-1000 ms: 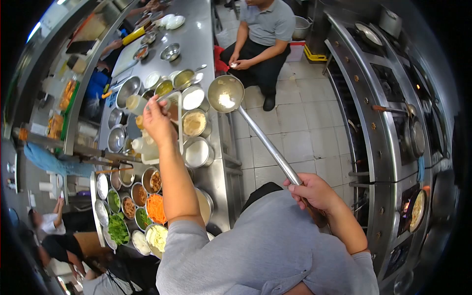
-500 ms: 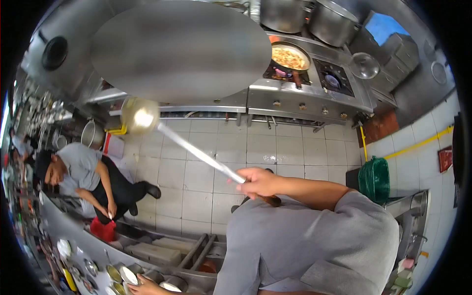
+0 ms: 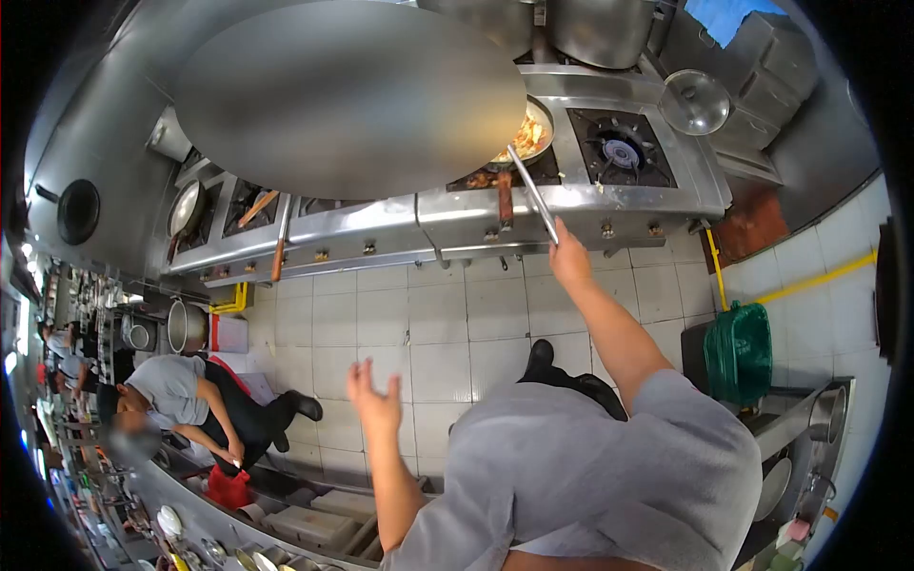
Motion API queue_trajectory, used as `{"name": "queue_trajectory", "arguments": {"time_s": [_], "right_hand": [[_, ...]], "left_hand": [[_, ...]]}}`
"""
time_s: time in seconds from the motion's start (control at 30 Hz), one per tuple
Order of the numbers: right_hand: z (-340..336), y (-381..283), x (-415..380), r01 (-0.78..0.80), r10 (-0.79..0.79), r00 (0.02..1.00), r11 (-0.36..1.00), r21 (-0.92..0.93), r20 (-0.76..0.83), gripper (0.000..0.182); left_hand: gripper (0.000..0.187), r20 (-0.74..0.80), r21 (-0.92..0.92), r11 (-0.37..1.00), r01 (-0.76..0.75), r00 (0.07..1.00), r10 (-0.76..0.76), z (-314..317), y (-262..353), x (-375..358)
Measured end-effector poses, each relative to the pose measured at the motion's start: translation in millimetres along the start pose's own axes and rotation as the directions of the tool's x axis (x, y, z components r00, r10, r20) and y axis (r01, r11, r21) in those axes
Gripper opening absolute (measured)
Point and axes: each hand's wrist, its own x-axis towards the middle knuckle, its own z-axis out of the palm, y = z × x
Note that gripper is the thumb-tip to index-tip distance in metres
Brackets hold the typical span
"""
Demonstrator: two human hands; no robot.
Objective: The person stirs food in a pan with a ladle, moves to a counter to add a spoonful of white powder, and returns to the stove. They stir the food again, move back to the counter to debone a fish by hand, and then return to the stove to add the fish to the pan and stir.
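In the head view my right hand (image 3: pixel 569 255) is closed around the metal handle of a ladle (image 3: pixel 534 195). The ladle slants up over the front of the stove, its upper end at the frying pan (image 3: pixel 546 112); its bowl cannot be seen. Chopped food (image 3: pixel 531 133) lies in that pan, partly covered by a grey blurred oval. A brown pan handle (image 3: pixel 506 198) juts toward me. My left hand (image 3: pixel 376 400) hangs over the tiled floor with its fingers apart, holding nothing.
A bare burner (image 3: pixel 622 152) is right of the pan, beside a round metal lid (image 3: pixel 695 102). Large pots (image 3: pixel 600 33) stand behind. At left, a seated person (image 3: pixel 181 400) leans over a red item (image 3: pixel 228 487). A green-lined bin (image 3: pixel 741 352) stands right; the counter (image 3: pixel 190 519) runs behind.
My right hand has swung the ladle from the left across to the pan on the stove. My left hand has left the bowls on the counter and risen over the floor.
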Motion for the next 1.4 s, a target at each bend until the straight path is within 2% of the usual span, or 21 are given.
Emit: {"name": "queue_trajectory", "arguments": {"time_s": [0.1, 0.23, 0.3, 0.37, 0.43, 0.47, 0.53, 0.57, 0.7, 0.77, 0.8, 0.83, 0.87, 0.93, 1.0, 1.03, 1.1, 1.17, 1.23, 1.3, 1.4], "right_hand": [[-10.6, 26.3, 22.9, 0.003, -0.001, 0.999, 0.997, 0.072, -0.034, 0.058], [-65.5, 24.4, 54.9, 0.067, -0.059, 0.996, 0.99, 0.121, -0.068, 0.058], [-94.1, 23.2, 73.8, 0.119, -0.122, 0.989, 0.992, 0.044, 0.08, 0.057], [-118.4, 17.6, 97.3, 0.083, -0.076, 0.984, 0.996, -0.037, 0.163, 0.054], [-135.5, 19.5, 121.7, 0.17, -0.104, 0.942, 0.968, -0.185, 0.32, 0.053], [-133.9, 24.5, 132.8, 0.169, -0.088, 0.939, 0.96, -0.224, 0.331, 0.056], [-147.2, 4.0, 126.6, 0.109, -0.002, 0.934, 0.954, -0.28, 0.358, 0.057], [-151.9, -6.4, 120.7, 0.058, 0.075, 0.921, 0.944, -0.325, 0.382, 0.059], [-158.9, -41.7, 84.4, 0.14, 0.002, 0.893, 0.949, -0.282, 0.451, 0.058], [-141.5, -63.2, 92.2, 0.1, -0.034, 0.889, 0.987, -0.122, 0.457, 0.059], [-135.0, -63.9, 92.8, 0.095, -0.025, 0.889, 0.987, -0.132, 0.457, 0.059], [-126.5, -64.2, 95.1, 0.013, 0.058, 0.891, 0.988, -0.154, 0.449, 0.06], [-121.3, -67.7, 103.0, -0.063, 0.133, 0.89, 0.983, -0.17, 0.435, 0.06], [-150.5, -47.5, 69.9, -0.037, 0.05, 0.924, 0.998, -0.04, 0.379, 0.06], [-206.2, -39.0, 54.0, -0.085, 0.103, 0.854, 0.995, -0.059, 0.511, 0.057], [-224.0, -39.5, 43.8, -0.121, 0.134, 0.84, 0.991, -0.059, 0.525, 0.057], [-248.7, -36.4, 62.0, -0.096, 0.031, 0.767, 0.993, 0.067, 0.641, 0.055], [-245.2, -32.5, 82.2, -0.142, 0.131, 0.763, 0.989, -0.034, 0.633, 0.053], [-258.6, -35.9, 78.4, -0.051, 0.114, 0.83, 0.99, -0.128, 0.547, 0.053], [-271.9, -31.8, 55.4, 0.137, -0.055, 0.887, 0.98, -0.147, 0.458, 0.056], [-315.6, -24.2, 47.9, 0.116, -0.107, 0.79, 0.993, 0.024, 0.604, 0.055]], "left_hand": [[0.06, 0.08, -0.06, 0.975, -0.214, 0.973, 0.218, 51.1, 94.9, 35.6], [0.06, 0.148, -0.133, 0.939, -0.317, 0.93, 0.335, 96.9, 173.4, 80.3], [0.058, 0.29, -0.333, 0.918, -0.213, 0.904, 0.315, 113.0, 208.0, 107.2], [0.064, 0.29, -0.478, 0.866, -0.148, 0.904, 0.315, 159.0, 217.7, 141.4], [0.059, 0.428, -0.583, 0.801, 0.136, 0.889, 0.16, 211.6, 228.8, 182.4], [0.059, 0.438, -0.587, 0.797, 0.142, 0.884, 0.165, 221.2, 241.9, 197.9], [0.046, 0.794, -0.577, 0.5, 0.646, 0.588, 0.155, 233.7, 263.9, 227.7], [0.046, 0.791, -0.586, 0.491, 0.645, 0.588, 0.17, 236.7, 269.7, 233.2], [0.031, 0.862, -0.462, 0.528, 0.713, 0.502, 0.077, 248.7, 287.2, 246.2], [0.028, 0.881, -0.435, 0.504, 0.746, 0.468, 0.068, 252.0, 290.1, 249.6], [0.028, 0.842, -0.502, 0.498, 0.708, 0.532, 0.092, 256.8, 288.6, 252.7], [0.028, 0.843, -0.501, 0.494, 0.711, 0.529, 0.093, 249.0, 279.7, 250.8], [0.028, 0.857, -0.474, 0.564, 0.676, 0.5, 0.121, 233.2, 264.9, 247.3], [0.029, 0.869, -0.428, 0.679, 0.597, 0.477, 0.129, 199.6, 247.6, 229.4], [0.028, 0.905, -0.327, 0.715, 0.618, 0.423, 0.048, 165.3, 251.1, 220.9], [0.029, 0.872, -0.386, 0.733, 0.559, 0.481, 0.093, 172.9, 249.7, 227.4], [0.028, 0.878, -0.396, 0.71, 0.582, 0.466, 0.108, 204.6, 251.7, 253.2], [0.026, 0.863, -0.458, 0.698, 0.551, 0.465, 0.198, 208.6, 249.8, 249.0], [0.021, 0.853, -0.463, 0.761, 0.454, 0.46, 0.244, 183.2, 239.6, 221.8], [0.019, 0.919, -0.323, 0.755, 0.571, 0.38, 0.106, 135.9, 218.4, 186.4], [0.017, 0.904, -0.334, 0.844, 0.42, 0.395, 0.161, 140.2, 234.5, 206.5]]}}
